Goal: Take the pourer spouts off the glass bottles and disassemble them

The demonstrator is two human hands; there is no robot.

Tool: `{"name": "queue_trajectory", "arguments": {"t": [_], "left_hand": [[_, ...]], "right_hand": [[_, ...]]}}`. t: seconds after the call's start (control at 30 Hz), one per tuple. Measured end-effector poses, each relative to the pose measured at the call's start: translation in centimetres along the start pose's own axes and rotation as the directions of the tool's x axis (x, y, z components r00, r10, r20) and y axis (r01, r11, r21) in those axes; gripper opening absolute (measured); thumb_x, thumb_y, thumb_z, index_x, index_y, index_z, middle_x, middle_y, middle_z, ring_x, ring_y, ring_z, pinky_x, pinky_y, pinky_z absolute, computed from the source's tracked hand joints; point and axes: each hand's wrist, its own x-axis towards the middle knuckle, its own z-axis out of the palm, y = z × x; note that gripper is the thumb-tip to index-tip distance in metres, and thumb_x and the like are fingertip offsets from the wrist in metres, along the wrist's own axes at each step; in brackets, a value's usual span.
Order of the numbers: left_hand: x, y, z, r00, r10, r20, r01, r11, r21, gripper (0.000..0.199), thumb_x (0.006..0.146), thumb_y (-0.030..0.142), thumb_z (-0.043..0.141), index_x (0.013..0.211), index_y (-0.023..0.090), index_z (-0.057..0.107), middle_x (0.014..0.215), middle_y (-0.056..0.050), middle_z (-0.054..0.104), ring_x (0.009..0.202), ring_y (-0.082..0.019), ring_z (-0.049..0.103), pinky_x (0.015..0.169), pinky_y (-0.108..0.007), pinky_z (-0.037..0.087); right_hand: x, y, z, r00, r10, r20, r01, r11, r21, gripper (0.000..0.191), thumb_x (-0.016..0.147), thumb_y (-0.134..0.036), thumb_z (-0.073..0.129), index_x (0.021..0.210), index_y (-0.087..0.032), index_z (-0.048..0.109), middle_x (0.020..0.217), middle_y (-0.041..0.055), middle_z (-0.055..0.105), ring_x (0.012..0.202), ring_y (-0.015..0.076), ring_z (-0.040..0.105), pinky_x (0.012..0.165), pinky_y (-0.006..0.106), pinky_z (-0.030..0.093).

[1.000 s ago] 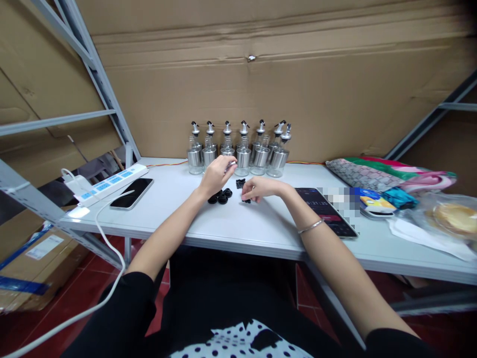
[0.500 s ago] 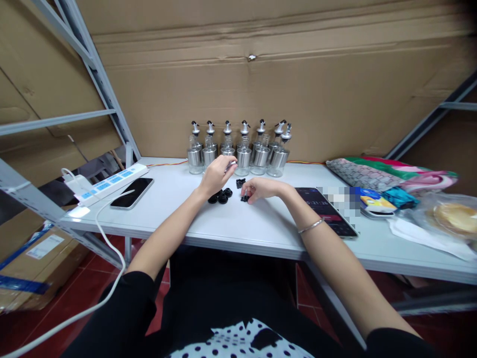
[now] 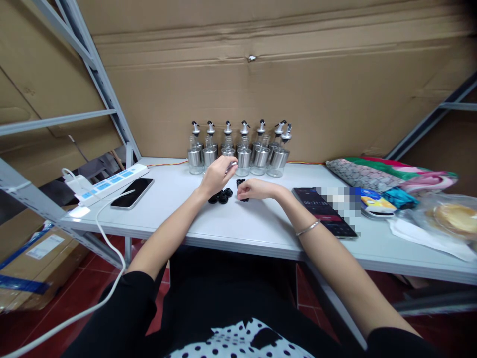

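Observation:
My left hand is closed around a small silvery piece, in front of the bottles; most of the piece is hidden by the fingers. Below that hand lie several round black stoppers in a cluster. My right hand reaches to the small black parts, palm down, with its fingertips pinched together at the table. What the fingertips hold, if anything, is hidden. Behind both hands stand glass bottles with steel sleeves, and the rear row carries metal pourer spouts.
On the left are a power strip and a phone with a white cable nearby. A larger phone showing a timer lies by my right forearm. Farther right are a colourful bag and wrapped food. Cardboard stands behind.
My right hand has shifted slightly left, and its fingers have come together over the black parts. My left hand stays almost in place with the silvery piece.

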Motion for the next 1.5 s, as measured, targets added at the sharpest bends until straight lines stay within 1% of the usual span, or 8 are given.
{"name": "queue_trajectory", "arguments": {"t": [0.27, 0.43, 0.57, 0.77, 0.97, 1.2, 1.33, 1.5], "left_hand": [[0.0, 0.1, 0.0, 1.0, -0.004, 0.021, 0.004, 1.0, 0.007, 0.021, 0.094, 0.031, 0.04, 0.097, 0.016, 0.055, 0.086, -0.006, 0.061, 0.078, -0.015, 0.055, 0.076, -0.028, 0.046], [0.3, 0.5, -0.2, 1.0, 0.016, 0.006, -0.016, 1.0, 0.017, 0.019, 0.093, 0.032, 0.045, 0.094, 0.018, 0.058, 0.091, -0.007, 0.059, 0.089, -0.018, 0.054, 0.081, -0.032, 0.046], [0.3, 0.5, -0.1, 0.999, -0.035, -0.02, 0.034, 0.998, -0.054, 0.018, 0.092, 0.032, 0.046, 0.09, 0.018, 0.057, 0.083, -0.004, 0.058, 0.081, -0.016, 0.054, 0.076, -0.03, 0.047], [0.2, 0.5, 0.4, 0.979, -0.193, -0.057, 0.175, 0.957, -0.232, 0.022, 0.093, 0.037, 0.044, 0.089, 0.017, 0.052, 0.088, -0.004, 0.058, 0.081, -0.012, 0.059, 0.07, -0.023, 0.05], [0.1, 0.3, 0.7, 0.963, -0.251, -0.093, 0.213, 0.928, -0.305, 0.027, 0.093, 0.043, 0.042, 0.087, 0.018, 0.044, 0.09, -0.005, 0.059, 0.081, -0.011, 0.061, 0.068, -0.022, 0.049], [-0.2, 0.1, 0.9, 0.984, -0.164, -0.068, 0.14, 0.951, -0.277, 0.024, 0.095, 0.04, 0.039, 0.095, 0.017, 0.046, 0.093, -0.006, 0.06, 0.083, -0.012, 0.061, 0.076, -0.024, 0.049], [-0.4, 0.5, 1.1, 1.0, -0.025, 0.004, 0.025, 0.969, -0.248, 0.033, 0.088, 0.039, 0.053, 0.111, 0.016, 0.045, 0.106, -0.008, 0.058, 0.095, -0.016, 0.062, 0.083, -0.027, 0.05], [-0.2, 0.4, 1.0, 0.991, 0.085, -0.107, -0.106, 0.973, -0.203, 0.03, 0.085, 0.029, 0.06, 0.109, 0.016, 0.05, 0.103, -0.009, 0.06, 0.097, -0.016, 0.06, 0.084, -0.028, 0.051]], "right_hand": [[-0.3, -0.1, -0.2, 0.999, 0.022, -0.044, -0.021, 0.999, 0.027, 0.021, 0.077, -0.032, 0.057, 0.083, -0.014, 0.067, 0.076, 0.003, 0.066, 0.067, 0.0123, 0.052, 0.063, 0.022, 0.038], [-0.2, -0.8, -0.2, 0.954, 0.007, -0.301, 0.013, 0.998, 0.065, 0.026, 0.082, -0.035, 0.052, 0.091, -0.013, 0.064, 0.081, 0.0047, 0.065, 0.07, 0.0136, 0.053, 0.067, 0.024, 0.039], [0.4, -1.0, 0.2, 0.907, -0.048, -0.418, 0.13, 0.977, 0.17, 0.024, 0.085, -0.034, 0.048, 0.093, -0.014, 0.06, 0.079, 0.0046, 0.064, 0.071, 0.0137, 0.054, 0.07, 0.026, 0.042], [0.8, -1.2, 0.4, 0.889, -0.085, -0.45, 0.273, 0.887, 0.372, 0.016, 0.079, -0.029, 0.05, 0.076, -0.015, 0.057, 0.075, 0.0042, 0.062, 0.072, 0.0134, 0.056, 0.069, 0.026, 0.044], [0.2, -2.0, 0.0, 0.863, -0.004, -0.504, 0.33, 0.761, 0.559, 0.021, 0.075, -0.032, 0.057, 0.088, -0.016, 0.055, 0.081, 0.0028, 0.062, 0.076, 0.0136, 0.06, 0.071, 0.027, 0.046], [0.7, -1.7, -0.1, 0.83, 0.076, -0.552, 0.366, 0.672, 0.643, 0.031, 0.082, -0.048, 0.053, 0.074, -0.019, 0.046, 0.066, -0.0015, 0.058, 0.062, 0.0111, 0.057, 0.064, 0.025, 0.047], [0.7, -1.3, -0.1, 0.789, 0.081, -0.609, 0.346, 0.761, 0.549, 0.052, 0.084, -0.062, 0.042, 0.058, -0.018, 0.047, 0.051, -0.0005, 0.052, 0.052, 0.0109, 0.051, 0.058, 0.024, 0.043], [1.0, -1.1, 0.1, 0.775, 0.016, -0.631, 0.409, 0.749, 0.521, 0.058, 0.073, -0.075, 0.045, 0.065, -0.018, 0.052, 0.051, -0.002, 0.051, 0.051, 0.0109, 0.049, 0.055, 0.024, 0.041]]}}
